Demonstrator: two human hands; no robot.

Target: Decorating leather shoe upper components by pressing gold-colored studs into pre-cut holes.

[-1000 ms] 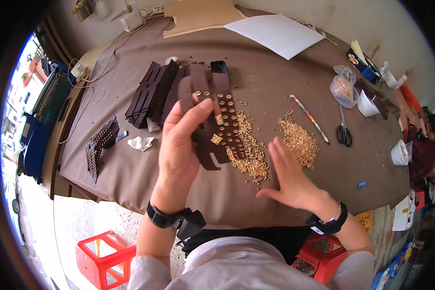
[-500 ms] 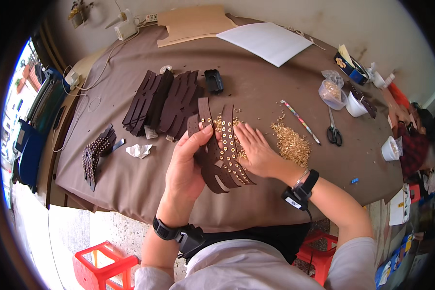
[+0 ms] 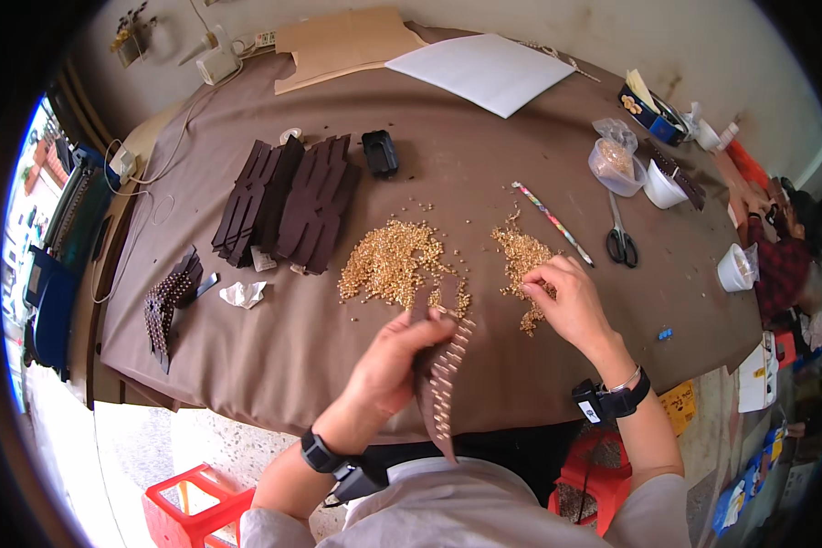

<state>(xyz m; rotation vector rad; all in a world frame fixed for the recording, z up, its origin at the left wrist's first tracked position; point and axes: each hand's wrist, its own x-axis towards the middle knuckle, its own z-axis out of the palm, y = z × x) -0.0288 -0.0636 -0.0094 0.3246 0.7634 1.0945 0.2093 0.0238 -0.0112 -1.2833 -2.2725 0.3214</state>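
My left hand (image 3: 395, 358) is closed around a brown leather strap piece (image 3: 434, 393), turned nearly edge-on, with rows of gold eyelets standing out along it. Thumb and fingers pinch it near its upper end, just in front of a large pile of loose gold eyelets (image 3: 388, 260). At the right edge of a second, smaller eyelet pile (image 3: 519, 256), my right hand (image 3: 566, 300) has its fingers drawn together in a pinch. Whatever sits between those fingertips is too small to make out.
Stacks of dark slotted leather pieces (image 3: 315, 205) lie left of centre, near a black tray (image 3: 380, 153). A studded strap bundle (image 3: 169, 306) and crumpled paper (image 3: 243, 294) are further left. Scissors (image 3: 620, 245), a patterned stick (image 3: 553, 223) and plastic tubs (image 3: 616, 169) lie right. Another person sits far right.
My left hand has lowered and turned the strap piece toward me. My right hand has left it and moved right to the smaller eyelet pile, its spread fingers now pinched.
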